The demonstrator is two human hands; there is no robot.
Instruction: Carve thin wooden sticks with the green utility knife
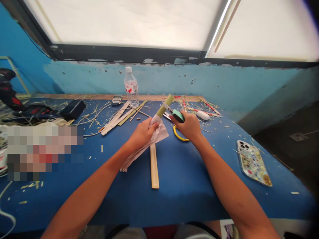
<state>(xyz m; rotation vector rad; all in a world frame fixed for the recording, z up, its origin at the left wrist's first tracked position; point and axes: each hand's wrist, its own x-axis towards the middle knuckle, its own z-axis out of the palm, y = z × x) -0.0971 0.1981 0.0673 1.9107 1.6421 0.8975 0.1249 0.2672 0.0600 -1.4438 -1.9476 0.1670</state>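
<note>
My left hand point(146, 131) is closed round a green bamboo strip point(166, 105), with a crumpled white paper tissue point(159, 132) wrapped between palm and strip. The strip tilts up and away to the right. In my right hand point(190, 126) is a utility knife point(178, 115) with a mint and black handle. Its blade lies against or very close to the strip's upper part. Below my left hand a pale bamboo strip point(154, 169) lies on the blue table. Yellow-handled scissors point(180, 134) rest under my right hand, partly hidden.
A water bottle point(131, 88) stands near the wall beside several bamboo strips point(117, 121). Shavings litter the table point(119, 199). A white oval object point(202, 115) lies beyond my right hand, a patterned phone point(254, 162) to the right. A black box point(73, 110) sits left.
</note>
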